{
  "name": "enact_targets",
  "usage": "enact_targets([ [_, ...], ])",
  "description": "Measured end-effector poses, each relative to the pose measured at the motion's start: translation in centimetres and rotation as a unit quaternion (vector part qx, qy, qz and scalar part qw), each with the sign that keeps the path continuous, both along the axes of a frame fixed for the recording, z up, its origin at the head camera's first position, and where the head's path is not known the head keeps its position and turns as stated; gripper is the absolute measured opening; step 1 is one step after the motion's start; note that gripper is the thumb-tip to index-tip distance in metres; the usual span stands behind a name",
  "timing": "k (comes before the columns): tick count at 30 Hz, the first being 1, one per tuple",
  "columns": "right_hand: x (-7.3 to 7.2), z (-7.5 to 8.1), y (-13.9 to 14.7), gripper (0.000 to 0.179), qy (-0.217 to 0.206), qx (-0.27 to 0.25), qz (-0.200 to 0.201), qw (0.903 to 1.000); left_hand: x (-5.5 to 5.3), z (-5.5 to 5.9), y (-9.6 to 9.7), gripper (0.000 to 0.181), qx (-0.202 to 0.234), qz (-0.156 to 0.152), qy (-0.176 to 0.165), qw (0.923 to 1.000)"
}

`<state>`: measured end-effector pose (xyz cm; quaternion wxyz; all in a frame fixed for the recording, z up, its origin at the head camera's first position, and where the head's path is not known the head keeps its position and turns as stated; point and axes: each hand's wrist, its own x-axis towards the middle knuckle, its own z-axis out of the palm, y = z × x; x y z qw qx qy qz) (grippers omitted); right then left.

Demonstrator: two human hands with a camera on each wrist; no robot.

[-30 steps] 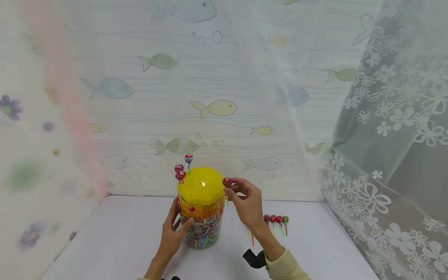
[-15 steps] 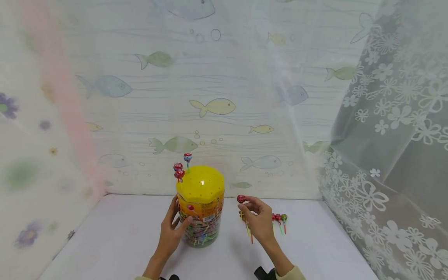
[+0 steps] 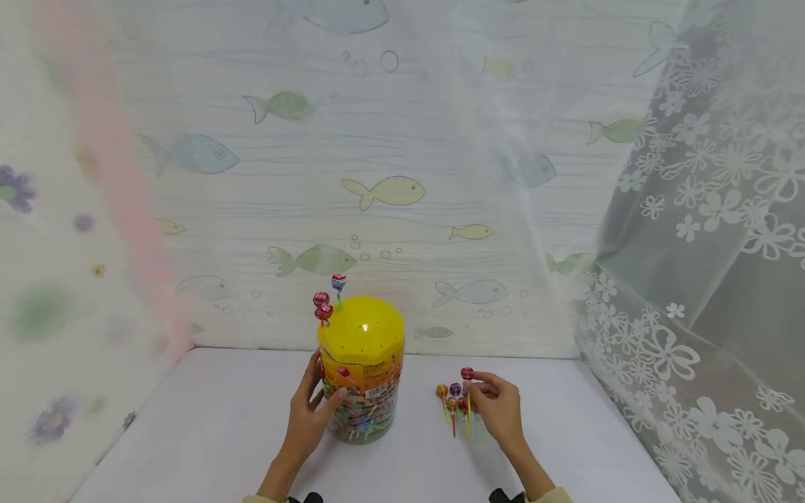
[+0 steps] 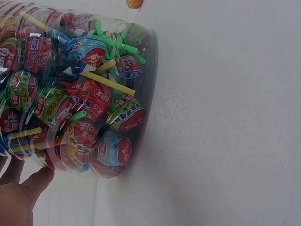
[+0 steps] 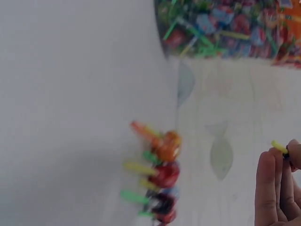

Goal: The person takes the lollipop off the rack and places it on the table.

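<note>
A clear jar (image 3: 365,419) packed with wrapped lollipops stands upright on the table under a domed yellow lid (image 3: 361,332) with small holes. My left hand (image 3: 307,413) grips its left side, thumb in front and fingers round behind; the left wrist view shows the thumb at the wall (image 4: 40,183). Three lollipops (image 3: 339,282) stand in the lid's left edge, sticks down. My right hand (image 3: 499,412) pinches a red-wrapped lollipop (image 3: 467,374) upright by its yellow stick, just under the head. It is over a group of loose lollipops (image 3: 443,391), partly hiding them.
The loose lollipops lie close together right of the jar; in the right wrist view, blurred, an orange one (image 5: 167,146) is nearest the jar. White table (image 3: 207,419) extends to both sides. Behind hangs a fish-print curtain (image 3: 390,140), with a flowered lace curtain (image 3: 679,349) at right.
My right hand has carried the red lollipop away from the lid's right edge, down and to the right, over the loose lollipops. My left hand keeps its place on the jar.
</note>
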<state>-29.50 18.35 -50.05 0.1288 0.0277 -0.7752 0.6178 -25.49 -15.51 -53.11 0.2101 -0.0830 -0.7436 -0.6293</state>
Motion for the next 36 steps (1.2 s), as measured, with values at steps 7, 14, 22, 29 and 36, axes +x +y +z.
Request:
enact_targets([
  [7, -1.1, -1.5, 2.8, 0.029, -0.060, 0.023, -0.022, 0.9977, 0.2, 0.2, 0.1, 0.082, 0.002, 0.007, -0.005, 1.0000],
  [14, -1.4, -2.3, 4.6, 0.030, -0.094, 0.051, -0.035, 0.9936, 0.2, 0.3, 0.2, 0.083, 0.001, 0.009, -0.004, 1.0000],
  [22, -1.7, -3.3, 5.3, 0.028, -0.144, 0.117, -0.037, 0.9819, 0.1, 0.2, 0.1, 0.083, 0.006, 0.007, -0.007, 0.9999],
  [29, -2.0, -4.0, 5.3, 0.024, -0.158, 0.157, -0.031, 0.9745, 0.0, 0.1, 0.0, 0.083, 0.005, 0.005, -0.008, 0.9999],
  [36, -1.9, -3.9, 5.5, 0.024, -0.166, 0.139, -0.023, 0.9760, -0.1, -0.1, -0.1, 0.083, 0.003, 0.006, -0.008, 0.9999],
])
